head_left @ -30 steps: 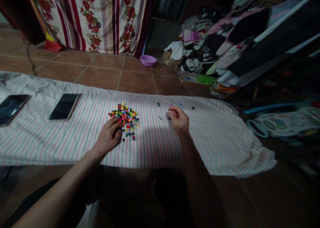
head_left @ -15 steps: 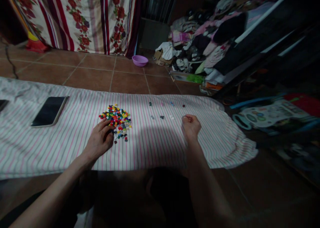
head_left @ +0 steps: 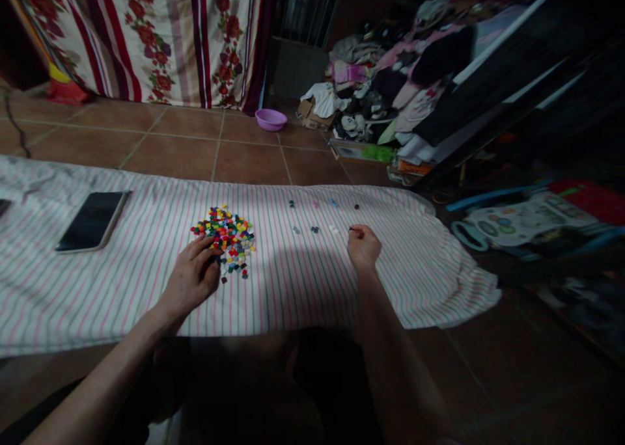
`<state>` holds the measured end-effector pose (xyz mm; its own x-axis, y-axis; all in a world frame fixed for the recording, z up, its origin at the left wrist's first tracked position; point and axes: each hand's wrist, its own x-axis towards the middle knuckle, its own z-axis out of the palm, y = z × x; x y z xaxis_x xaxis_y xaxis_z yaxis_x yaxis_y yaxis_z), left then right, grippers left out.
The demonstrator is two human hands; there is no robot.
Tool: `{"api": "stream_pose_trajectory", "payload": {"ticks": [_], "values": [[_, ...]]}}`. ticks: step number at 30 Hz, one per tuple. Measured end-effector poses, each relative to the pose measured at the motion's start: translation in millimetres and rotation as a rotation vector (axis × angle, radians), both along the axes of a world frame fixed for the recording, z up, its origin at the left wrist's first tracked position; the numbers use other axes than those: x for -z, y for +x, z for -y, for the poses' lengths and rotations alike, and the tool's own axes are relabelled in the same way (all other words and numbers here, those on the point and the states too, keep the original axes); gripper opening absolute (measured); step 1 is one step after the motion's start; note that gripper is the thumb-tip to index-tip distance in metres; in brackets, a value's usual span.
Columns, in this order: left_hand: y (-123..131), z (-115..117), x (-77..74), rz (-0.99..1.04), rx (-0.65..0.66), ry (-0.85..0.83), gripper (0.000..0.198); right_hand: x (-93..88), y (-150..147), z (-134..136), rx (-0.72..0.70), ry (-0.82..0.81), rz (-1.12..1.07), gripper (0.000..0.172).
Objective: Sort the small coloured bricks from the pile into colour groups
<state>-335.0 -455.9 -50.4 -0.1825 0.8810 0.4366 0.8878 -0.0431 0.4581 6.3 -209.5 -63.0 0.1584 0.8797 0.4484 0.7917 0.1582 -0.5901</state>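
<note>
My left hand (head_left: 193, 277) lay with its grip wide and loose, fingertips touching the near edge of the pile of small coloured cubes (head_left: 225, 231). My right hand (head_left: 364, 246) had its grip pinched narrow; I couldn't tell what it held. Loose cubes (head_left: 313, 228) lay just beside it on the striped cloth (head_left: 293, 282), and a phone (head_left: 90, 220) lay well apart.

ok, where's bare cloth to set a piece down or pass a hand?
Free: striped cloth between phone and coloured pile; between pile and loose pieces; right of the right hand to the cloth's edge. Crowded: the pile at the left hand, loose pieces ahead of the right.
</note>
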Motion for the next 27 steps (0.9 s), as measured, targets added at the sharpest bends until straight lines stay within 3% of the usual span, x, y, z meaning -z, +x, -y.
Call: {"api": "stream_pose_trajectory", "payload": {"ticks": [15,22,27], "values": [[0,0,0.4,-0.032,0.0,0.008,0.028,1.1,3,-4,-0.001,-0.02,-0.02,0.039],[-2,0,3.9,-0.028,0.008,0.01,0.028,-19.5,-10,3,0.048,0.001,-0.085,0.039],[-2,0,5.6,-0.006,0.022,0.044,0.025,-37.4,-45,16,-0.128,0.065,-0.161,0.031]]}}
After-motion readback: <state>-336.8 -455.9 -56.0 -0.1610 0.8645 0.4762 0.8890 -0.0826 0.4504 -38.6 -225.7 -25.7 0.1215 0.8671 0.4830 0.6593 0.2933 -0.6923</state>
